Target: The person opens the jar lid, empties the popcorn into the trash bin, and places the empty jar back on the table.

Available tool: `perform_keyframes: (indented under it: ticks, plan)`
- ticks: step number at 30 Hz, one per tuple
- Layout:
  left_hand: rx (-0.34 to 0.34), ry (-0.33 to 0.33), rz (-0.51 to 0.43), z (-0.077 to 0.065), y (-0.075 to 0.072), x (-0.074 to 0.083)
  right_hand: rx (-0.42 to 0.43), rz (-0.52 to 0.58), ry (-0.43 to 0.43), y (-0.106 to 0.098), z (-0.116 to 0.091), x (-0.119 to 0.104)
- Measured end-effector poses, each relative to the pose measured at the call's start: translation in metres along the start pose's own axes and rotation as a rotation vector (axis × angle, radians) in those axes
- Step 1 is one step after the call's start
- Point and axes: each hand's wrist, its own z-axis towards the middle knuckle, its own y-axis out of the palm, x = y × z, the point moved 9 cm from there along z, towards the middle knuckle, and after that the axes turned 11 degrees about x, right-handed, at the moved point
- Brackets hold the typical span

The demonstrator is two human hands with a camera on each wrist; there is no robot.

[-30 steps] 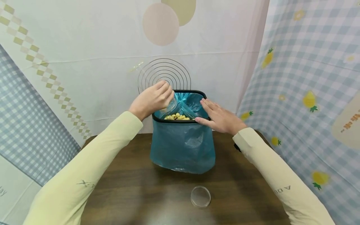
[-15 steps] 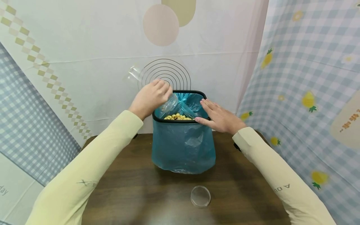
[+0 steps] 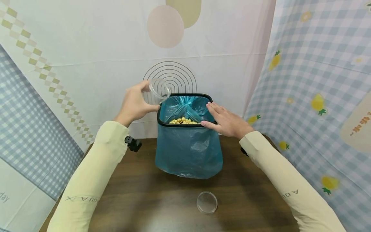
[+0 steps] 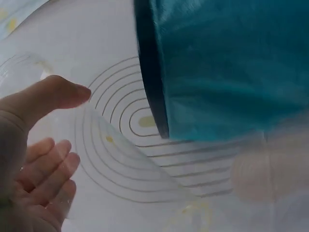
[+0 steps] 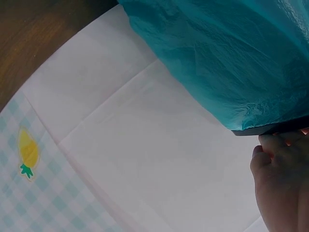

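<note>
In the head view, my left hand [image 3: 134, 103] grips a clear plastic jar [image 3: 159, 89] just above the left rim of a trash can [image 3: 189, 151] lined with a blue plastic bag. The jar is tilted, its round mouth facing right. In the left wrist view, yellow specks cling to the clear jar wall [image 4: 140, 150], and several fingers [image 4: 48, 169] show through or beside it. My right hand [image 3: 227, 120] rests on the can's black rim [image 3: 185, 125] at the right, fingers extended. Yellow popcorn-like pieces [image 3: 183, 120] lie inside the can.
A clear round lid [image 3: 207, 202] lies on the dark wooden table [image 3: 139, 193] in front of the can. White cloth [image 3: 101, 38] hangs behind, and checked cloth [image 3: 301, 71] stands along the right side.
My left hand has moved left and turned, bringing the jar up out of the can's opening to its left rim. The right hand and the lid have stayed put.
</note>
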Motion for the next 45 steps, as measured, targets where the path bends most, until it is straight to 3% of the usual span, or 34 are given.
perform_keyframes:
  ticks: [7,10,12,21,26,30,34,45]
  plan:
    - [0.112,-0.309,-0.373,-0.024,-0.003,-0.051,0.002,0.002,-0.003,0.001,0.000,0.000]
    - [0.144,-0.403,-0.500,-0.034,0.003,-0.071,0.008,0.008,-0.001,0.001,0.001,0.000]
    - [0.165,-0.433,-0.556,-0.042,0.008,-0.083,0.010,0.008,-0.004,0.001,0.001,0.000]
    - [0.270,-0.381,-0.610,-0.085,0.036,-0.129,0.017,0.011,0.000,0.000,-0.001,0.000]
    - [0.261,-0.435,-0.622,-0.112,0.054,-0.153,0.024,0.013,0.000,0.000,-0.002,-0.001]
    - [0.260,-0.478,-0.612,-0.133,0.060,-0.160,0.025,0.013,-0.001,0.000,-0.001,0.000]
    - [0.253,-0.472,-0.601,-0.147,0.063,-0.161,0.021,0.015,0.000,0.001,0.000,-0.001]
    - [0.215,-0.435,-0.584,-0.163,0.083,-0.176,0.017,0.006,-0.004,0.001,0.000,0.000]
